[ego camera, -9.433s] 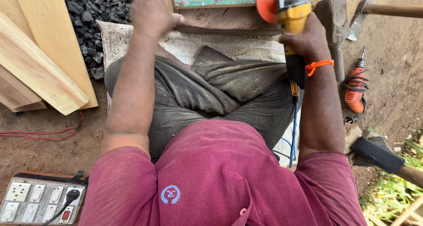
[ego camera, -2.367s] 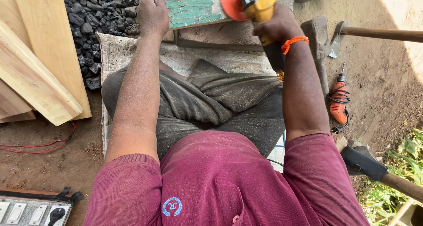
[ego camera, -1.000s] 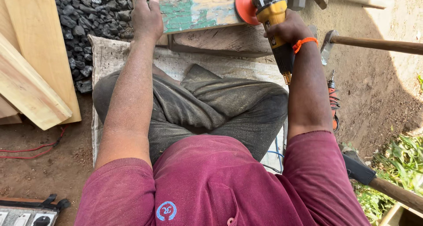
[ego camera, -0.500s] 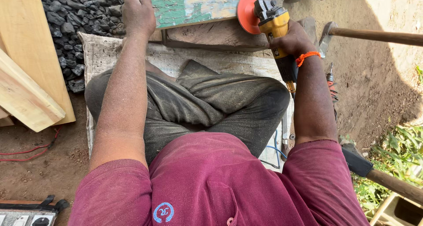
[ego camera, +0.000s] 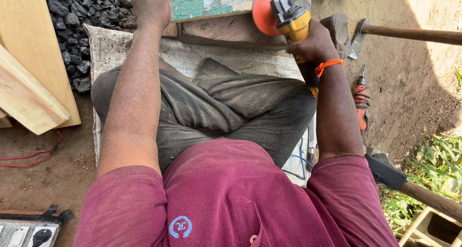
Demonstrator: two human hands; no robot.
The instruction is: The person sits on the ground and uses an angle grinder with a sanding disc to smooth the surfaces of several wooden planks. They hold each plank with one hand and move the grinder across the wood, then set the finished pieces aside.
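I sit cross-legged on a pale sack [ego camera: 211,54] on the ground. My left hand [ego camera: 151,6] presses flat on the left end of a wooden board with flaking green paint [ego camera: 211,1]. My right hand [ego camera: 313,45], with an orange wristband, grips a yellow angle grinder [ego camera: 291,23]. Its orange sanding disc [ego camera: 264,11] stands on edge against the board's right end. A darker wooden block [ego camera: 231,33] lies under the board.
Dark stones [ego camera: 82,16] are piled at the upper left beside pale planks [ego camera: 29,74]. A hammer-like tool [ego camera: 409,33] and an orange hand tool [ego camera: 361,100] lie on the dirt at right. A power strip [ego camera: 29,230] sits at lower left, plants [ego camera: 428,170] at lower right.
My view has shifted slightly. The grinder has moved left along the board, its disc now closer to the green-painted end. My left hand stays on the board.
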